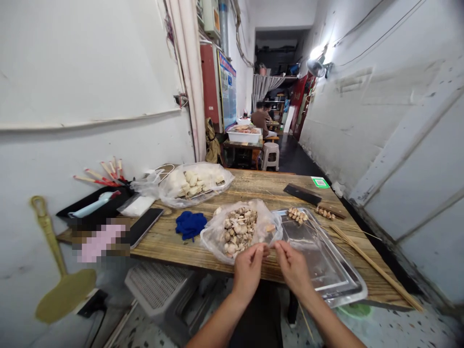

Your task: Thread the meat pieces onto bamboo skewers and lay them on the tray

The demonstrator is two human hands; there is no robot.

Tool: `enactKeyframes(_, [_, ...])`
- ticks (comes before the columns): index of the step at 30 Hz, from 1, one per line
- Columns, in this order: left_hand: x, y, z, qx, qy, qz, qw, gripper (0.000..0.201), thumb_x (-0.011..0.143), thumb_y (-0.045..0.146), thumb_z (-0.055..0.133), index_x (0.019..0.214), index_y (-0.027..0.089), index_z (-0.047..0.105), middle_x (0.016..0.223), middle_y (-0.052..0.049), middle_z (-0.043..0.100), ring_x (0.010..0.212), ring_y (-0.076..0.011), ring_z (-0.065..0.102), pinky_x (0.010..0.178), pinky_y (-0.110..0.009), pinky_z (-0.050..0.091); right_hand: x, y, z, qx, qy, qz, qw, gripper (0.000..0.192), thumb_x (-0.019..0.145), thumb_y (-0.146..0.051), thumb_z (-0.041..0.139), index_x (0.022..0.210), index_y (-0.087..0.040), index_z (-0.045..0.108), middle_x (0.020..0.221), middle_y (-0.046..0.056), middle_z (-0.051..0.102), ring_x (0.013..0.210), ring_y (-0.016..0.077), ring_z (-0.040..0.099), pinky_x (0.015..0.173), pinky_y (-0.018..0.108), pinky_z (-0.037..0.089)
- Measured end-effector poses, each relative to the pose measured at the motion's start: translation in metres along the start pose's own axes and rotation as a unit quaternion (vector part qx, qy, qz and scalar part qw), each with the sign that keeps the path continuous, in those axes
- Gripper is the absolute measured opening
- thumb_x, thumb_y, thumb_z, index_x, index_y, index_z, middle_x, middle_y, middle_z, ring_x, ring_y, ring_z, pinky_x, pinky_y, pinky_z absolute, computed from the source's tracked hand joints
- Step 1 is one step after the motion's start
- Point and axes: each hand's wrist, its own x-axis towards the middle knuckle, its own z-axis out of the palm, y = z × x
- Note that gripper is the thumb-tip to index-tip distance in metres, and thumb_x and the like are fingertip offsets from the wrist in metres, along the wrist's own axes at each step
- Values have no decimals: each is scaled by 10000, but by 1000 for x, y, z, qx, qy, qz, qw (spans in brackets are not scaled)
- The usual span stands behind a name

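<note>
My left hand (249,270) is closed in a pinch at the near side of an open clear plastic bag (213,237). What its fingertips hold is too small to make out. Close beside it, my right hand (294,268) pinches a thin bamboo skewer (306,321), whose lower end sticks out below the palm. The bag holds a heap of pale brown, mushroom-like pieces (239,227). Right of the bag, a metal tray (308,246) carries skewers threaded with similar pieces (297,215) at its far edge.
Loose bamboo skewers (377,268) lie along the table's right side, near a dark flat blade (302,194). On the left are a blue cloth (191,225), another bag of pale pieces (197,183) and a black box (94,203). A grey stool (159,285) stands below; a person (261,118) sits far back.
</note>
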Motion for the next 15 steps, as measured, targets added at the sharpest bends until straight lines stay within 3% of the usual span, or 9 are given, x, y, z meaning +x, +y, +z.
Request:
enactKeyframes(4, [23,12,-52,159,91,37,982,150,618,190,645,758,213,696,850,-55,673,889,-212,565,878,-269,363,-17,17,-13,90,-20,104,990,359,851,-416,350,881,-131,564,427,-78,325,373,87,330,386,190,250])
enactKeyframes(6, [36,20,-72,223,103,64,967,159,633,186,625,770,225,694,866,-49,668,904,-216,553,896,-281,339,-27,21,-14,127,-32,123,984,362,846,-430,356,874,-125,549,431,-87,294,374,79,289,387,191,218])
enactKeyframes(10, [46,27,-84,324,15,76,943,154,596,143,638,713,230,686,826,-59,660,903,-230,538,908,-300,305,-37,20,-14,146,-46,128,980,364,841,-441,360,862,-124,538,436,-86,292,390,78,280,402,197,207])
enactKeyframes(12, [44,26,-82,417,-47,77,905,117,583,115,634,644,210,667,782,-77,642,912,-245,527,908,-322,291,-39,20,-13,147,-60,127,979,367,838,-446,362,850,-125,540,439,-82,301,398,80,289,410,199,213])
enactKeyframes(15, [43,23,-80,591,-104,61,797,94,642,138,588,701,181,648,858,-92,611,948,-247,501,876,-330,299,-42,22,-12,151,-79,131,977,378,830,-463,366,833,-128,542,443,-80,296,402,81,291,408,198,203])
